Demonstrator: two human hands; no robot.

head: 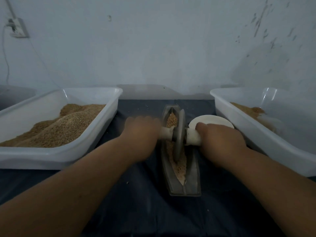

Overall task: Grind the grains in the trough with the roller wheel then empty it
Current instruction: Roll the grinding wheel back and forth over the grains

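While both hands are on it, where does the roller wheel (179, 134) stand? (checker)

Upright on edge in the trough (194, 177), roughly mid-length, disc down in the groove. The trough lies lengthwise away from me on the dark cloth (136, 202), between the two tubs. (me)

Grip, left hand (142, 132)? (checker)

It is closed over the left end of the pale cross-handle (166, 134), knuckles up. The hand is blurred, so I cannot read single fingers. (me)

Right hand (220, 139)? (checker)

Fingers curled round the right end of the same handle, thumb lying on top toward the disc. (me)

Grains (172, 120)? (checker)

Tan grains are heaped at the far end of the groove, beyond the wheel. On my side of the wheel a paler, finer meal (179, 163) runs down to the near tip. A few stray bits lie on the cloth. (me)

Surroundings? (checker)

The white left tub (59, 156) is well filled with brown grain (68, 124). The white right tub (239, 120) holds a thin layer of brownish material (248, 108); whole or ground, I cannot tell. A round white dish (213, 120) sits just beyond my right hand, between trough and right tub. Pale wall (153, 48) behind, with a socket (17, 28) at upper left. (me)
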